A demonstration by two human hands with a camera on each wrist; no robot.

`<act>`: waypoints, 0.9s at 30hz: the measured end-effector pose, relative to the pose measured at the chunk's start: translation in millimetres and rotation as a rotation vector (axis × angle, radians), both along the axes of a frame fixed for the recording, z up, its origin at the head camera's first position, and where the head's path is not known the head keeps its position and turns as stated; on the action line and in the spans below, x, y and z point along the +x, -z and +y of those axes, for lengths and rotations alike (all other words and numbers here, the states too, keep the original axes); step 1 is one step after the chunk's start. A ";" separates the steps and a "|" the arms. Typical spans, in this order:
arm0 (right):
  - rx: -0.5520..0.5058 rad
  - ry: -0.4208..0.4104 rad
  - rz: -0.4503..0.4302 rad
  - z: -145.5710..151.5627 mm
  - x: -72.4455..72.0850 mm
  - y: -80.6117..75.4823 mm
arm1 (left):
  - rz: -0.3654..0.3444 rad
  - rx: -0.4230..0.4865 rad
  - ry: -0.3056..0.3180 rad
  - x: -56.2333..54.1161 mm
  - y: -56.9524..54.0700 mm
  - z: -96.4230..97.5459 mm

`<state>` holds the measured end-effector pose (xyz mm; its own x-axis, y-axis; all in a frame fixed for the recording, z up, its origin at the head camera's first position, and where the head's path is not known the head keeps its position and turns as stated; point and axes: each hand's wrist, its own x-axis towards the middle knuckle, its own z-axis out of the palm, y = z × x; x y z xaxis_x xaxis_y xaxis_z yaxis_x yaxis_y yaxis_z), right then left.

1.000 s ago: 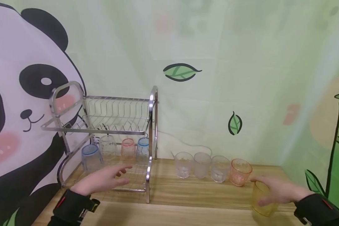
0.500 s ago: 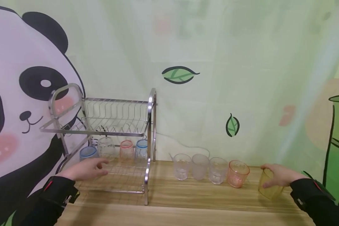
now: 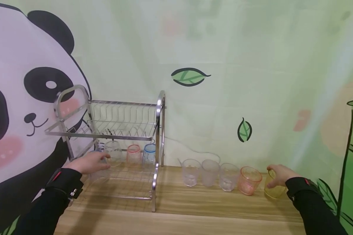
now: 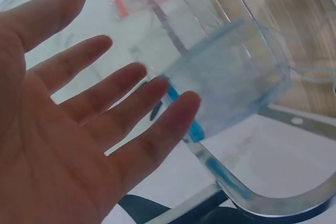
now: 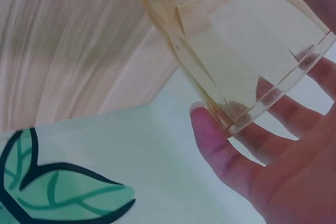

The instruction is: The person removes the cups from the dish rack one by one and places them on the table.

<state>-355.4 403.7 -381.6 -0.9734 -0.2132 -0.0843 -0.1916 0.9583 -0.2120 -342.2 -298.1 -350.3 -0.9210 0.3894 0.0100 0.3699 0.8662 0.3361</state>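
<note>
My right hand [image 3: 280, 176] holds a yellow see-through glass [image 3: 272, 192] near its top, at the right end of a row of glasses. In the right wrist view, fingers and thumb lie around the yellow glass [image 5: 231, 40]. My left hand [image 3: 89, 162] is inside the lower level of the metal dish rack, in front of a blue-rimmed glass that it mostly hides in the head view. The left wrist view has the fingers of that hand [image 4: 100, 114] spread and nearly straight, with the blue-rimmed glass [image 4: 226, 82] just beyond the fingertips; contact cannot be told.
The two-level dish rack [image 3: 157, 130] also holds a clear glass [image 3: 113, 153], a red-rimmed glass [image 3: 133, 155] and another blue-rimmed glass [image 3: 149, 155]. On the wooden table [image 3: 176, 205], several clear glasses and an orange glass [image 3: 250, 181] stand along the printed backdrop [image 3: 206, 107].
My right hand has moved the yellow glass back, toward the row's end. The left hand has moved left and further back, to the blue-rimmed glass in the rack.
</note>
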 end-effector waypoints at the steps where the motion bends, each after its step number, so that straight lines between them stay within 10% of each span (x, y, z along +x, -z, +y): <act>1: -0.002 0.006 0.003 0.5 -1.5 2.0 | 0.026 -0.015 -0.007 -2.9 -0.1 -0.8; 11: -0.027 0.071 -0.006 -1.9 -18.8 28.5 | 0.222 -0.093 -0.175 -16.0 6.3 -7.6; 19: -0.011 0.111 0.048 0.0 -26.2 38.3 | 0.118 -0.115 -0.280 -26.0 24.4 -18.5; 27: -0.037 0.143 0.072 -6.1 -20.2 41.3 | 0.166 -0.104 -0.309 -32.6 36.2 -18.1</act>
